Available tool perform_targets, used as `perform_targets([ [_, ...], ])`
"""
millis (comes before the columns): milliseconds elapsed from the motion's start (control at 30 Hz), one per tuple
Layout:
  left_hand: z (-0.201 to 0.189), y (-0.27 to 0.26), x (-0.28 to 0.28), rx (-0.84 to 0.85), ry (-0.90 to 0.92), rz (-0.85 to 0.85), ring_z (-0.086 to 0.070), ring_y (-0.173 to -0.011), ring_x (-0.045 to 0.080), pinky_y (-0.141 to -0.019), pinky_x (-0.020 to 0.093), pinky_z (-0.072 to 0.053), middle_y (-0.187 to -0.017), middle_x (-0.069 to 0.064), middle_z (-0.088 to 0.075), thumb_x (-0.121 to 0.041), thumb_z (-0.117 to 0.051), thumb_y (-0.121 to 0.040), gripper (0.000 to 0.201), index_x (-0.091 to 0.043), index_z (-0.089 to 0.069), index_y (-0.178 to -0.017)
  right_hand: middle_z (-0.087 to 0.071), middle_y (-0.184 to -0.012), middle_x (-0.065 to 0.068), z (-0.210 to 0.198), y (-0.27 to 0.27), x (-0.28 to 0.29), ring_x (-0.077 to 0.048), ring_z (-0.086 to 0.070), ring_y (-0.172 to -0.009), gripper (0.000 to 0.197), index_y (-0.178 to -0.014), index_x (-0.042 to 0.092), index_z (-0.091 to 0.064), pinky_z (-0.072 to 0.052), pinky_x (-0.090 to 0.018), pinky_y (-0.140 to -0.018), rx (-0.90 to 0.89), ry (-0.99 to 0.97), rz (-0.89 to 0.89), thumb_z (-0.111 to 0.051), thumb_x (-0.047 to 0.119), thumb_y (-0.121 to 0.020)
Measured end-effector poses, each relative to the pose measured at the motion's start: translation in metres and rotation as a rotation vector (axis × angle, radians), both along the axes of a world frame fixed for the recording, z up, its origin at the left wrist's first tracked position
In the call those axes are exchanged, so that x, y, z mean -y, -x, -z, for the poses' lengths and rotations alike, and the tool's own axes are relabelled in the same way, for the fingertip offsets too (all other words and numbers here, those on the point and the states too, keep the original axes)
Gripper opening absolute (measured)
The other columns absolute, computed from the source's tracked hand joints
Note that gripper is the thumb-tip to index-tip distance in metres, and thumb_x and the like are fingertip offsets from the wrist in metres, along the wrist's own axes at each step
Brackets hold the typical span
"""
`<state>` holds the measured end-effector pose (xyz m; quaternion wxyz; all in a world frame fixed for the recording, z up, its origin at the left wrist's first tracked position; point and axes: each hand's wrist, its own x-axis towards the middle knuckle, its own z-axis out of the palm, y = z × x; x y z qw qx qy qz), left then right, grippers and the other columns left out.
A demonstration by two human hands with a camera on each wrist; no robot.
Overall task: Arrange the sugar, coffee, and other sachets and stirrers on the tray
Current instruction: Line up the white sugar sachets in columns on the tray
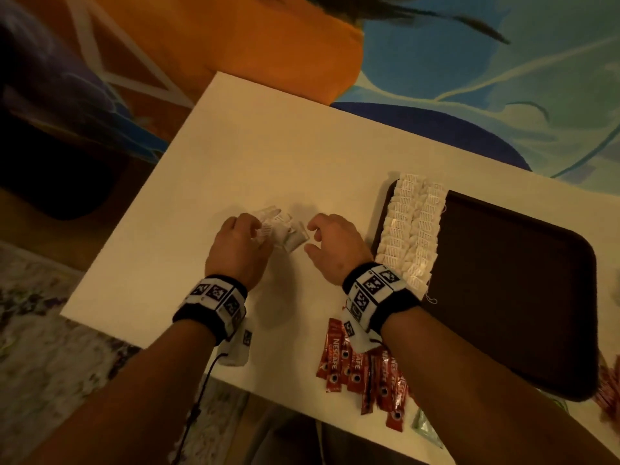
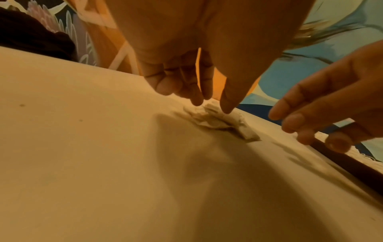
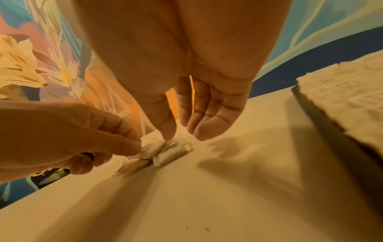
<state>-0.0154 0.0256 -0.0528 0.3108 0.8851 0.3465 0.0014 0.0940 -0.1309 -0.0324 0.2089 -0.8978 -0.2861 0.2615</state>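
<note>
A small loose pile of white sachets point(image 1: 283, 231) lies mid-table between my hands. My left hand point(image 1: 258, 229) curls over the pile's left end, with its thumb tip point(image 2: 228, 108) on top of the sachets point(image 2: 219, 119) and its fingertips at their far edge. My right hand point(image 1: 310, 238) is at the pile's right end, fingers relaxed and spread; its thumb tip point(image 3: 170, 138) touches the sachets point(image 3: 165, 153) while the other fingers hover. The dark brown tray point(image 1: 523, 297) lies to the right, with two rows of white sachets point(image 1: 409, 229) along its left side.
Red coffee sticks point(image 1: 365, 374) are fanned out at the table's near edge under my right forearm. A pale green sachet point(image 1: 426, 427) lies beside them, and more red packets point(image 1: 609, 391) lie beyond the tray's right corner. The white table point(image 1: 268, 146) stands over a colourful rug.
</note>
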Motion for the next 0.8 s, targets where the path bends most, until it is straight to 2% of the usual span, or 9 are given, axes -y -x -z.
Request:
perform_targets([
  [100,0.002,-0.004,-0.001,-0.041,0.016,-0.022,-0.057,-0.101,0.029,-0.080,0.041,-0.051,-0.116,0.007,-0.056,-0.042,-0.070,-0.089,0.038,-0.018,-0.059,-0.117,-0.056,-0.128,-0.010,0.008,-0.003,-0.019,-0.030,-0.057,-0.118,0.041,-0.137,0.017,-0.053,-0.048,-0.039,-0.096,0.023,0.037,0.013,-0.062,0.025,-0.097],
  [267,0.006,-0.007,-0.005,-0.076,0.039,-0.033,-0.058,-0.101,0.030,-0.081,0.041,-0.051,-0.117,0.007,-0.054,-0.041,-0.066,-0.092,0.035,-0.017,-0.059,-0.115,-0.047,-0.138,-0.015,0.019,-0.004,-0.037,-0.036,-0.050,-0.126,0.052,-0.148,0.022,-0.043,-0.045,-0.043,-0.104,0.032,0.104,-0.001,-0.059,0.030,-0.100],
  [400,0.006,-0.010,-0.007,-0.048,0.057,-0.038,-0.054,-0.092,0.027,-0.075,0.035,-0.044,-0.108,0.005,-0.054,-0.036,-0.066,-0.093,0.025,-0.016,-0.059,-0.105,-0.050,-0.128,-0.012,0.023,-0.004,-0.043,-0.033,-0.055,-0.114,0.033,-0.129,0.020,-0.057,-0.050,-0.042,-0.095,0.054,0.073,0.019,-0.062,0.030,-0.098],
  [500,0.005,-0.008,-0.011,-0.001,0.090,-0.051,-0.057,-0.090,0.024,-0.073,0.032,-0.043,-0.102,0.003,-0.062,-0.030,-0.067,-0.093,0.014,-0.018,-0.061,-0.099,-0.057,-0.116,-0.007,0.021,-0.004,-0.041,-0.027,-0.057,-0.103,0.018,-0.112,0.019,-0.062,-0.050,-0.038,-0.087,0.070,0.005,0.048,-0.064,0.029,-0.098],
  [633,-0.003,-0.001,-0.014,0.044,0.126,-0.039,-0.056,-0.076,0.011,-0.058,0.018,-0.036,-0.093,-0.006,-0.065,-0.030,-0.068,-0.094,0.010,-0.022,-0.062,-0.095,-0.069,-0.093,0.001,0.016,-0.006,-0.027,-0.020,-0.064,-0.087,0.008,-0.092,0.021,-0.066,-0.056,-0.036,-0.079,0.031,-0.085,0.128,-0.071,0.027,-0.094],
  [700,-0.010,0.003,-0.013,0.078,0.135,-0.031,-0.056,-0.072,0.001,-0.056,0.013,-0.035,-0.086,-0.012,-0.064,-0.035,-0.068,-0.094,0.013,-0.023,-0.062,-0.093,-0.068,-0.082,0.007,0.012,-0.008,-0.017,-0.016,-0.064,-0.080,0.008,-0.087,0.022,-0.067,-0.056,-0.031,-0.074,-0.022,-0.140,0.191,-0.072,0.025,-0.092],
  [800,-0.021,0.008,-0.011,0.133,0.141,-0.002,-0.062,-0.078,0.002,-0.061,0.014,-0.042,-0.085,-0.014,-0.066,-0.032,-0.070,-0.093,0.010,-0.025,-0.063,-0.092,-0.062,-0.073,0.013,0.006,-0.007,0.000,-0.008,-0.060,-0.072,0.005,-0.092,0.023,-0.069,-0.049,-0.018,-0.065,-0.068,-0.203,0.229,-0.073,0.020,-0.092],
])
